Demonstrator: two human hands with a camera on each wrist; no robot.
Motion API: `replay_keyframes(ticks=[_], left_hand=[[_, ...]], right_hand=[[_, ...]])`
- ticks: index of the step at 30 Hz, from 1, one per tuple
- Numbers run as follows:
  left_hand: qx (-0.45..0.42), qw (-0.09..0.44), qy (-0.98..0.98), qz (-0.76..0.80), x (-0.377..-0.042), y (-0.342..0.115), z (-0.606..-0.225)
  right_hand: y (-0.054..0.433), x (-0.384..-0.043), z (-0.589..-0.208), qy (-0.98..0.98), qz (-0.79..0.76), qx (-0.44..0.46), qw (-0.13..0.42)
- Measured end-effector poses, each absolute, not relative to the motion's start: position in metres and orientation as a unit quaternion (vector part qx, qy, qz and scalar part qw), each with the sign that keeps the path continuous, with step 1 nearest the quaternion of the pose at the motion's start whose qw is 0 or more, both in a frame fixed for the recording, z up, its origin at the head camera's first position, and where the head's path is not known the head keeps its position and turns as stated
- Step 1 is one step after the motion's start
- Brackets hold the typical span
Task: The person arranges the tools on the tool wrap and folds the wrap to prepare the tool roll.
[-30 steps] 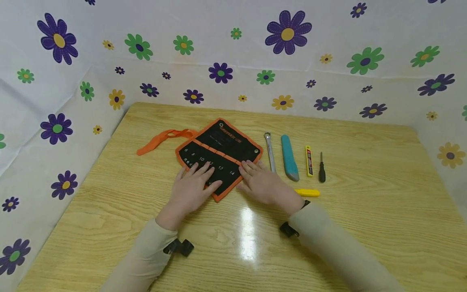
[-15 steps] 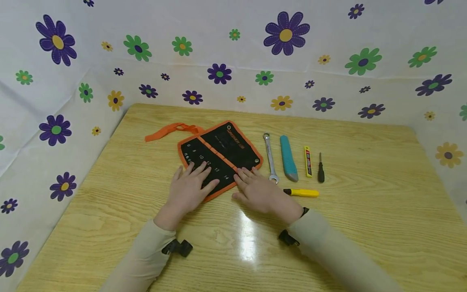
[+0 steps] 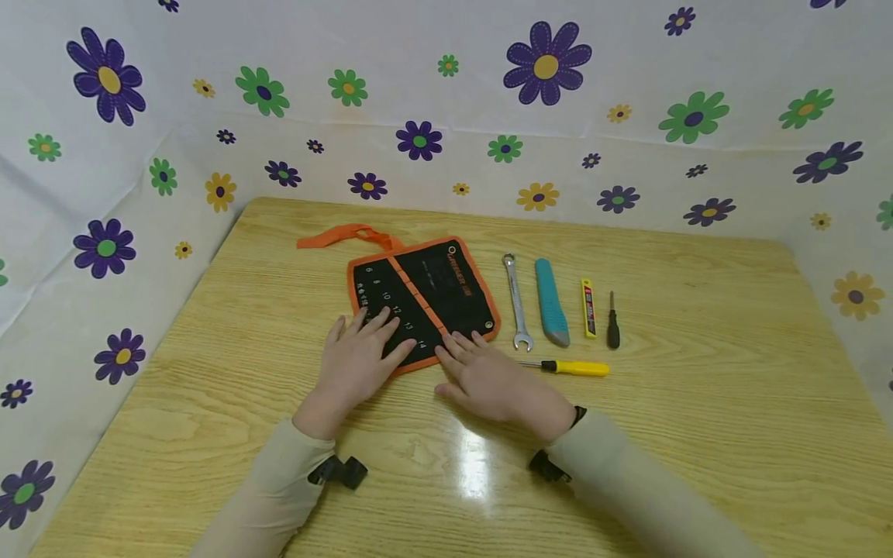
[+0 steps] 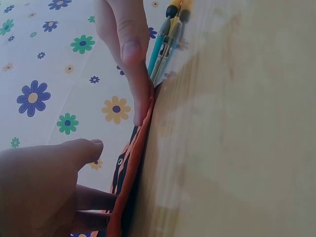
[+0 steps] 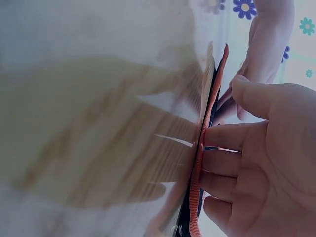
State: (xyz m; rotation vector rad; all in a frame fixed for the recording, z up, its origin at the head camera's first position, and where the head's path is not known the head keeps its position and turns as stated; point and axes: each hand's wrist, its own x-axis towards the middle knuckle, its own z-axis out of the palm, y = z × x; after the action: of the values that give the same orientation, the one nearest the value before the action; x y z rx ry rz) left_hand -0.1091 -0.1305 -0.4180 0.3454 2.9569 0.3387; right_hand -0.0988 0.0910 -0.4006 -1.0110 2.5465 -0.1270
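Note:
A black cloth tool pouch (image 3: 446,279) with orange edging and white size numbers lies flat on the table, its orange tie strap (image 3: 335,235) trailing off to the far left. Straight fingers of my left hand (image 3: 354,364) press on its numbered half, near the front left edge. At the front right edge my right hand (image 3: 488,380) rests its extended fingertips beside the number 14. In the right wrist view the fingers (image 5: 224,160) meet the orange edging. The left wrist view shows the thumb (image 4: 84,152) raised off the pouch.
Right of the pouch lie a combination wrench (image 3: 516,302), a teal utility knife (image 3: 552,302), a yellow blade case (image 3: 589,308) and a small black screwdriver (image 3: 613,325). A yellow-handled screwdriver (image 3: 575,368) lies crosswise nearer the right wrist. Flowered cloth (image 3: 446,101) backs the wooden table (image 3: 698,372).
Under both hands the pouch has turned clockwise, and its strap has swung back and to the right. My right hand has shifted slightly left and nearer, uncovering the wrench's open end and the screwdriver's shaft.

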Motion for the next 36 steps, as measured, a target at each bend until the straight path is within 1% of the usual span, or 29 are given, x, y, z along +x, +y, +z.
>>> replay_keyframes(ticks=[17, 36], left_hand=[[0.101, 0.072, 0.985, 0.118, -0.109, -0.132, -0.417], [0.093, 0.074, 0.987, 0.112, -0.112, -0.132, -0.415]], right_hand=[[0.081, -0.087, -0.401, 0.897, -0.065, -0.385, 0.206], [0.073, -0.081, -0.402, 0.892, -0.061, -0.403, 0.197]])
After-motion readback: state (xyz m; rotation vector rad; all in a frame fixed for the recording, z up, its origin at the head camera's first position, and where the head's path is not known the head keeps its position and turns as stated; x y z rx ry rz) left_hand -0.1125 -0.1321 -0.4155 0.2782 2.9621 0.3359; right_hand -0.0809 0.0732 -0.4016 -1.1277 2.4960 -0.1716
